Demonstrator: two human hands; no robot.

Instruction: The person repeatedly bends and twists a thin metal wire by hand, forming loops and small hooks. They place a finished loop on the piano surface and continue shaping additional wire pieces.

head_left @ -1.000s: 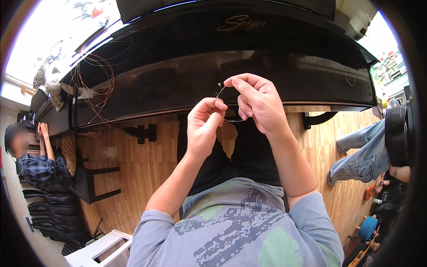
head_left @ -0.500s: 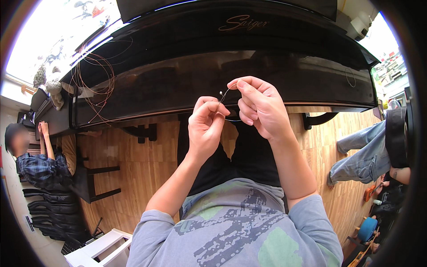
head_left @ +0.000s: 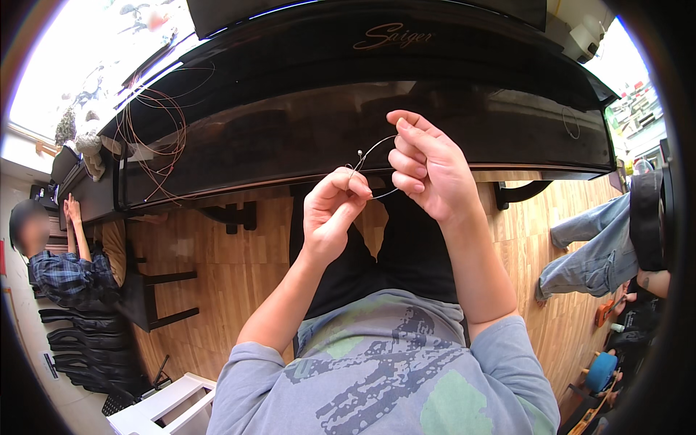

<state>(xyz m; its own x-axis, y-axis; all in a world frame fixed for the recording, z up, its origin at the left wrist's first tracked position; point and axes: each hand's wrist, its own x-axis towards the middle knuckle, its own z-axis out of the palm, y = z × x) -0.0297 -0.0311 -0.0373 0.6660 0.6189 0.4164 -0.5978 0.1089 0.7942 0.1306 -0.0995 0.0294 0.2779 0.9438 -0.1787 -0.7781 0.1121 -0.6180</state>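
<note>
Mid-view, before a glossy blk surface (head_left: 290, 138) spanning approx. 10 to 2 o'clock, both hands are raised w/ a thin silvery wire (head_left: 378, 147) between them; L hand (head_left: 331, 212), approx. dead centre, has thumb & index fingers pinched on the wire, other fingers bent in; wire's small pale ball end (head_left: 359, 152) pokes up just past the L fingertips, approx. 1 o'clock from that hand; R hand (head_left: 436, 174), toward 2 o'clock, has its index reaching out to 11 o'clock, rest of fingers curled; one wire strand arcs up to the R hand, another crosses lower down, both meeting its curled side; can't tell if R fingers actually grip it, contact's partly hidden; at 10 o'clock, a loose coppery coil (head_left: 183, 123) lies on the surface, well apart from both hands; at 2 o'clock, a small thin loop (head_left: 578, 129) shows near the surface's far R end; at 9 o'clock, a person in a blue plaid shirt (head_left: 69, 275) sits w/ hands together; at 3 o'clock, another person's legs in lt-blue jeans (head_left: 591, 235); at 4 o'clock, a round blue thing (head_left: 600, 371); between 7 & 8 o'clock, a white frame (head_left: 163, 406) above the wood floor (head_left: 210, 254).
</note>
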